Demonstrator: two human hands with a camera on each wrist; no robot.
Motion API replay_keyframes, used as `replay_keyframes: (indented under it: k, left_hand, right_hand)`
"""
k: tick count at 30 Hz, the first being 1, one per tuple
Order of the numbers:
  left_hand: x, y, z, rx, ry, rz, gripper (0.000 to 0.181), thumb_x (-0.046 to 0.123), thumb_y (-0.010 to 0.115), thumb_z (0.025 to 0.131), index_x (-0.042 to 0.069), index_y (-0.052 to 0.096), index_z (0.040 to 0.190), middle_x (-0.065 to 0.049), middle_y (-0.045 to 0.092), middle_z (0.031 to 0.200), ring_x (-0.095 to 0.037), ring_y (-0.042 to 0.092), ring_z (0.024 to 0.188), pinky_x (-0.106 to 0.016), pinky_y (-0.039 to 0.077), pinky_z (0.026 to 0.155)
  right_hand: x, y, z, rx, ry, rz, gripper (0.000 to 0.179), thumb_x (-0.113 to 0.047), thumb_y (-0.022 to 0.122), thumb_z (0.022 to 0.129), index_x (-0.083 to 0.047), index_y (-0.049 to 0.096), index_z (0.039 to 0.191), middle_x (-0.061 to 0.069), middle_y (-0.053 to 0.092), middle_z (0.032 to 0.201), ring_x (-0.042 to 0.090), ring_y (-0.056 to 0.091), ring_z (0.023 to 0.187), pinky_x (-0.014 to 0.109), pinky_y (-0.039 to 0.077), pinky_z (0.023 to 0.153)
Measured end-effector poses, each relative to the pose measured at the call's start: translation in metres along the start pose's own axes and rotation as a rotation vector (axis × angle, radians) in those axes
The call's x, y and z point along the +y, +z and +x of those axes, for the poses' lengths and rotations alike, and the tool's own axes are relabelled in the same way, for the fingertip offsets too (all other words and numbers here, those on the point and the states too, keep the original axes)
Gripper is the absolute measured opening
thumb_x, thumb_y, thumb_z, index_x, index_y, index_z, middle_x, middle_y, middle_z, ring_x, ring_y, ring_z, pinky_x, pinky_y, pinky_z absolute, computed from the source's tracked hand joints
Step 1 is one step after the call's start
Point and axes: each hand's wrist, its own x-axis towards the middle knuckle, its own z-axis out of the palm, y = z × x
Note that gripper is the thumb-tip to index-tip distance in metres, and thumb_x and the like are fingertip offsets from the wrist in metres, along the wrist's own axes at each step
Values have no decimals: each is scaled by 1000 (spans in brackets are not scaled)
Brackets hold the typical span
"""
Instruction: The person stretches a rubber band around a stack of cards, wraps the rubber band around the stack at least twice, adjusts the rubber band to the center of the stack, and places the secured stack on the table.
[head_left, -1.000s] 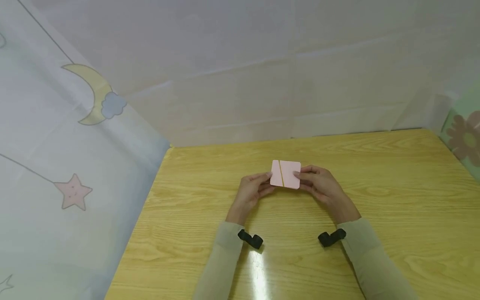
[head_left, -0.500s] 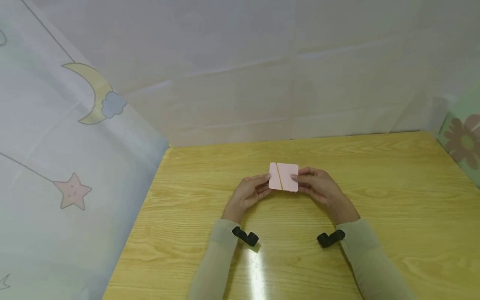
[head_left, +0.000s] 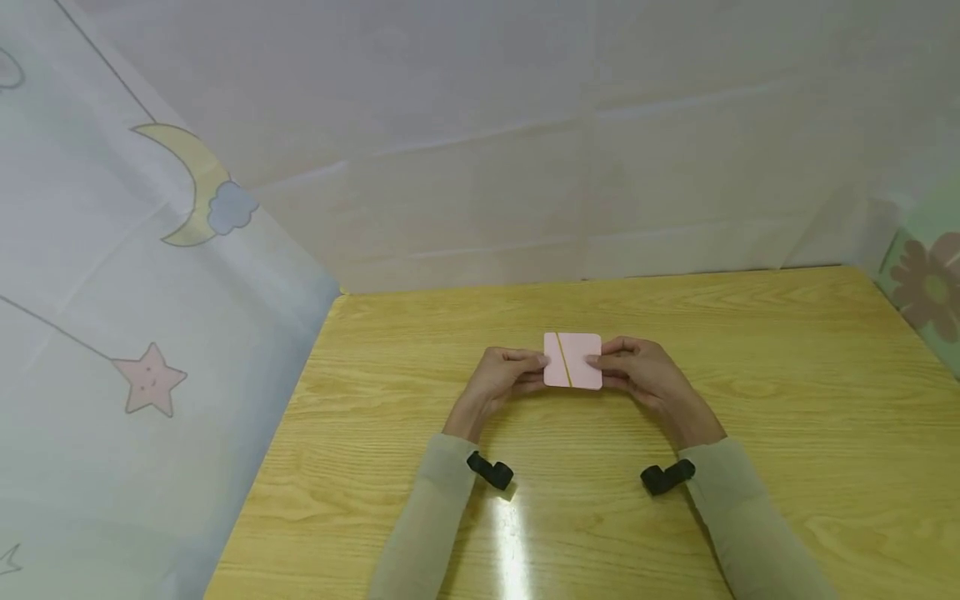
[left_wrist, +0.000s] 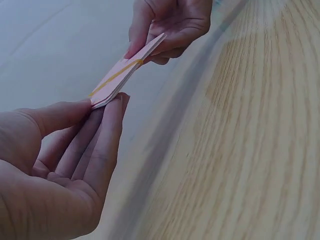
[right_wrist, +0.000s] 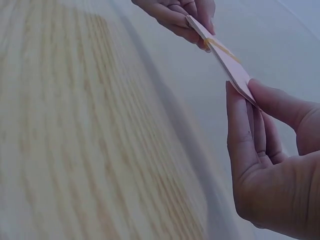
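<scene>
Between both hands is a thin stack of pink square cards (head_left: 583,367) with rounded corners, a yellow rubber band (head_left: 564,360) running slantwise around it. My left hand (head_left: 497,377) pinches the stack's left edge, thumb on top and fingers beneath. On the opposite edge my right hand (head_left: 647,372) does the same, its thumb lying on the pink face. Seen edge-on in the left wrist view, the stack (left_wrist: 120,77) shows several layers, with the band (left_wrist: 117,77) crossing it. The right wrist view shows the stack (right_wrist: 235,72) held above the table.
A wood-grain table (head_left: 360,500) lies under the hands. A pale cloth wall (head_left: 480,200) rises behind it, and a printed cloth with a moon (head_left: 197,183) and a star (head_left: 152,379) hangs at the left. Dark wrist-camera mounts (head_left: 491,472) sit on the sleeves.
The card stack has come slightly lower in the head view, still pinched by both hands. The left hand's fingers have shifted a little at its edge; the right hand's grip looks the same.
</scene>
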Motion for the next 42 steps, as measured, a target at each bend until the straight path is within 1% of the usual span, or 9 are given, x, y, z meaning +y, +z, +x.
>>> replay_keyframes:
  k: [4,9,14,18,23,26,30,36,42]
  left_hand:
    - [-1,1,1,0,14,29,23,5,74,98,-6,76,118,-17,79,110,-17,79,84,-35,67,85]
    - [-3,0,2,8,17,67,22,6,74,98,-6,77,117,-18,77,118,-16,79,83,-34,67,84]
    - [-5,-3,1,19,37,107,23,7,74,98,-6,77,117,-13,76,113,-13,77,83,-31,67,84]
    - [-7,-6,0,37,49,117,22,8,75,98,-6,77,115,-9,75,104,-12,75,81,-31,67,82]
    - [-10,-10,-1,26,41,124,20,9,76,97,-5,78,111,-8,75,105,-14,77,80,-33,68,81]
    - [-12,-11,0,13,27,129,18,10,77,97,-4,79,108,-8,76,103,-15,77,79,-33,68,80]
    - [-13,-12,-1,-2,12,127,18,9,76,97,-5,78,109,-5,75,97,-14,76,78,-33,68,80]
    - [-15,-12,-2,-2,-3,108,21,7,75,97,-6,76,114,-4,76,96,-13,77,78,-34,68,82]
    - [-14,-15,-3,6,24,114,26,8,75,98,-3,75,121,-9,78,105,-14,78,81,-33,68,81]
  right_hand:
    - [1,-2,0,-3,7,-24,13,-7,78,95,-12,66,97,0,69,100,13,76,90,28,67,81]
    - [0,-2,0,-17,24,-56,17,-9,80,94,-9,65,102,1,68,102,13,75,92,29,67,83]
    - [-7,-4,1,-50,44,-162,40,-18,77,98,1,57,127,2,69,110,13,76,96,32,66,90]
    - [-19,-5,5,-78,31,-313,58,-29,74,100,4,51,141,10,70,124,16,76,104,39,64,99]
    - [-42,-4,13,-139,-53,-555,56,-34,70,103,4,58,142,23,67,138,27,74,116,48,61,104]
    - [-58,-2,18,-198,-98,-671,54,-35,69,104,2,61,142,24,67,140,31,73,120,51,60,105]
    - [-76,2,25,-270,-123,-770,51,-34,70,103,2,64,138,24,70,135,34,73,119,52,60,104]
    - [-92,9,39,-344,-85,-841,43,-24,70,102,5,67,134,26,71,132,35,75,115,50,63,99]
    - [-94,17,54,-428,-61,-860,40,-24,72,101,4,70,131,23,72,133,34,76,114,47,64,98]
